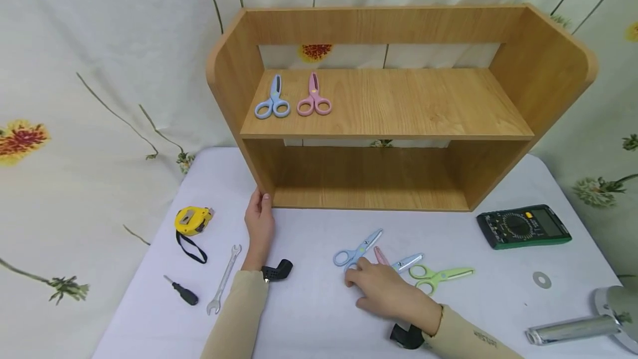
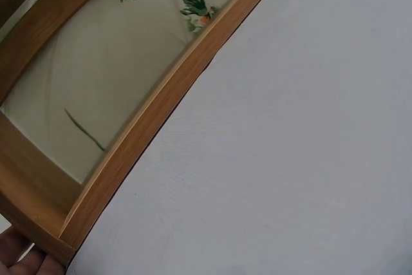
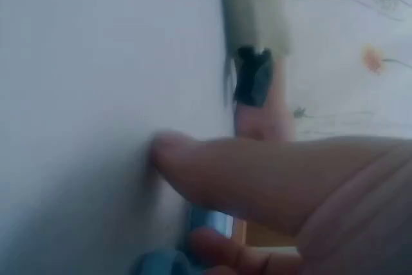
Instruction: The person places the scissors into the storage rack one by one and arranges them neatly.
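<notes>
In the head view, my left hand [image 1: 259, 220] touches the lower front left corner of a wooden two-level shelf [image 1: 389, 104]. Its fingers lie against the side panel, and they show at that corner in the left wrist view too. My right hand [image 1: 381, 290] is low over a group of scissors, with the thumb apart from the fingers. Beside its fingertips lie blue scissors [image 1: 360, 249]. Pink scissors [image 1: 381, 255] and a second blue pair [image 1: 408, 262] are partly hidden by the hand. Green scissors [image 1: 443, 276] lie to its right.
Blue scissors [image 1: 272, 98] and pink scissors [image 1: 314, 96] stand on the upper shelf board. A tape measure [image 1: 193, 220], screwdriver [image 1: 182, 291] and wrench [image 1: 224, 280] lie at left. A multimeter [image 1: 523, 226], grey washer [image 1: 541, 280] and metal cylinder [image 1: 573, 329] are at right.
</notes>
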Demonstrator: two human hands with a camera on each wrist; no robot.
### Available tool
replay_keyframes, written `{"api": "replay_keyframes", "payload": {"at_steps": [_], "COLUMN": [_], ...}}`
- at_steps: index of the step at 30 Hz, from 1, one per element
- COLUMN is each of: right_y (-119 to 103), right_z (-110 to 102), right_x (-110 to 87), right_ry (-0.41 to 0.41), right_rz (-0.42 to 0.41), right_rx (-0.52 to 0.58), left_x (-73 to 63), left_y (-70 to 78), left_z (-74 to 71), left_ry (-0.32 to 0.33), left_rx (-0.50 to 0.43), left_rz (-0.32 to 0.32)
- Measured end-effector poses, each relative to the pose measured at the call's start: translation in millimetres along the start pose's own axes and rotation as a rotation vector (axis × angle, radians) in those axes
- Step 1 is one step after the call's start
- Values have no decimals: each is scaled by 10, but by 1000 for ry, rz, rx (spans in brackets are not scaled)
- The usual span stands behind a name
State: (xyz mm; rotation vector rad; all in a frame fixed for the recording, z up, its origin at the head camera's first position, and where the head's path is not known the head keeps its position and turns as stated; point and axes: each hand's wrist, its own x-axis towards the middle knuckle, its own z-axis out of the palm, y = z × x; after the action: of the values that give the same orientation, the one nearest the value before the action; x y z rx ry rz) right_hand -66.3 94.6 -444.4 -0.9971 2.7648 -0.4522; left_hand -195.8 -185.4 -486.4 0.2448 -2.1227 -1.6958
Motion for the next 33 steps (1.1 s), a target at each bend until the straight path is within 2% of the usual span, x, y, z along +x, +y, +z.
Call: {"api": "replay_keyframes", "payload": {"at_steps": [3,7,15,21,26,28,33], "right_y": [22,48,106,99,105,113,155], "right_z": [19,35,80,129,174,182,180], "right_x": [32,68,76,108,144,153,163], "right_ry": [55,75,201,227,305,315,267], "right_rz": [34,70,13,36,45,51,74], "right_rx": [33,62,-47,-94,-120,-96,54], "left_x": [-10,-9,-15,-2,4,0,-11], "left_y": [-10,-14,-3,-1,7,7,-7], "left_z": [7,2,-2,-8,-4,-1,0], "left_ry": [1,-6,3,-4,0,1,3], "left_rx": [-1,12,9,13,18,18,22], "left_rz": [3,1,0,8,8,7,6]}}
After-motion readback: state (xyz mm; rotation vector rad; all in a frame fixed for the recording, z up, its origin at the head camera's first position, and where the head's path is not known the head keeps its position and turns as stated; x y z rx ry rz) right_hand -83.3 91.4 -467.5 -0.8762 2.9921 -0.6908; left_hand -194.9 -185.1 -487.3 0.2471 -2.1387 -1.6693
